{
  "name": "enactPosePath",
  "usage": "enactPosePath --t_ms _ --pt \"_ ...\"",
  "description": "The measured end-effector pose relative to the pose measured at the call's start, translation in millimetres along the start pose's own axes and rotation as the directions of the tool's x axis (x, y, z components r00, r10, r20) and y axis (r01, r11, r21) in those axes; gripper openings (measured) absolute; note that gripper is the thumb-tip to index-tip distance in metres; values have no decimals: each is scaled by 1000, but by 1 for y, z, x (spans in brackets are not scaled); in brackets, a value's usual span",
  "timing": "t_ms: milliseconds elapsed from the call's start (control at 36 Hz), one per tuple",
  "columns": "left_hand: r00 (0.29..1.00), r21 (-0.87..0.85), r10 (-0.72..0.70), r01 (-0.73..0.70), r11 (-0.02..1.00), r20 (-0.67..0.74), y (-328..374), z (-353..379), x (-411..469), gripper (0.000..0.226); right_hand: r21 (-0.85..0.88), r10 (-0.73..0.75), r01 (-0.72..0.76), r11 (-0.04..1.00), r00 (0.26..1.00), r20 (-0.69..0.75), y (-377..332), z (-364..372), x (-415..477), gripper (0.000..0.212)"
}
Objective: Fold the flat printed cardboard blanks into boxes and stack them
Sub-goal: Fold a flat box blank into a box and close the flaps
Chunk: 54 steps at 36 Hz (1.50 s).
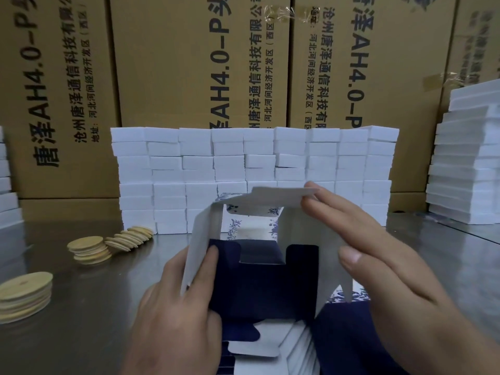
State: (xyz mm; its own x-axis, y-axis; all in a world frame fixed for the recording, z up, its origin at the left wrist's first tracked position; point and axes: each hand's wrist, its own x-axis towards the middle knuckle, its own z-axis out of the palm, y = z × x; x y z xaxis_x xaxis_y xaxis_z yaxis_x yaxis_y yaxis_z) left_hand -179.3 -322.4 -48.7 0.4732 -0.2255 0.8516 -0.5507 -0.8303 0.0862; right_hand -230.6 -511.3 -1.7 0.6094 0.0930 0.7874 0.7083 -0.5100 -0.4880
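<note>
— What are the fingers doing?
— The left thumb [212, 254] lies on a navy flap and the other fingers are behind the side wall. So the left hand [173, 307] pinches the box [265, 288]. The right hand [384, 255] has its fingers nearly straight, with the fingertips [311, 189] pressing the top flap down and the thumb flat against the right wall.
— Where is the box?
— Half-formed and open toward the camera, it is held between both hands, just above the blanks [254, 345] on the table [81, 334].
— And around it?
— A white stack [243, 158] stands behind, discs [89, 250] lie to the left, and cartons [167, 63] stand at the back.
</note>
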Motion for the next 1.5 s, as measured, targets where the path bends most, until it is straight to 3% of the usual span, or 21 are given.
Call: enactPosePath --t_ms 111,250,389,500,611,778,833,945,1000,1139,1222,1333,1500 --pt "997 -16 6 -5 1000 82 0 -2 2 61 -6 -20 20 1000 999 32 -12 0 0 47" --pt "995 -3 94 -94 996 30 -3 -1 2 59 -40 -20 23 999 996 82 -14 -6 13 51" --pt "979 136 202 -199 971 -12 -6 2 3 52 167 34 -34 985 999 4 -7 -4 3 80" --pt "973 -12 213 -214 977 -85 -8 8 1 56 95 -47 47 994 999 1 2 0 -5 61" --pt "982 31 176 -174 984 -69 -8 9 -1 60 203 30 -2 979 991 -133 13 4 -18 51" --pt "986 5 149 -149 989 -79 -7 6 -1 72 107 -75 100 989 972 -221 20 10 -25 26" --pt "988 -1 135 -135 991 -77 -7 8 -2 84 111 -78 103 988 975 -210 20 9 -27 25" --pt "991 -21 101 -103 994 -91 -6 12 -5 87 137 -121 145 980 979 -165 24 9 -32 49" --pt "994 -12 81 -82 997 -76 -8 13 -6 91 135 -146 169 976 976 -164 24 11 -32 51" --pt "998 8 61 -61 998 -28 -8 11 -5 88 38 -212 219 975 968 -137 22 12 -28 27" --pt "998 -15 58 -59 998 -34 -7 10 -5 88 -113 -267 256 960 958 -101 20 10 -28 14" --pt "997 -4 62 -63 998 -43 -8 10 -5 86 -293 -292 269 918 956 -37 17 9 -27 27" --pt "997 -23 75 -74 997 16 -9 8 -8 89 -426 -359 287 858 928 -99 19 15 -25 29"
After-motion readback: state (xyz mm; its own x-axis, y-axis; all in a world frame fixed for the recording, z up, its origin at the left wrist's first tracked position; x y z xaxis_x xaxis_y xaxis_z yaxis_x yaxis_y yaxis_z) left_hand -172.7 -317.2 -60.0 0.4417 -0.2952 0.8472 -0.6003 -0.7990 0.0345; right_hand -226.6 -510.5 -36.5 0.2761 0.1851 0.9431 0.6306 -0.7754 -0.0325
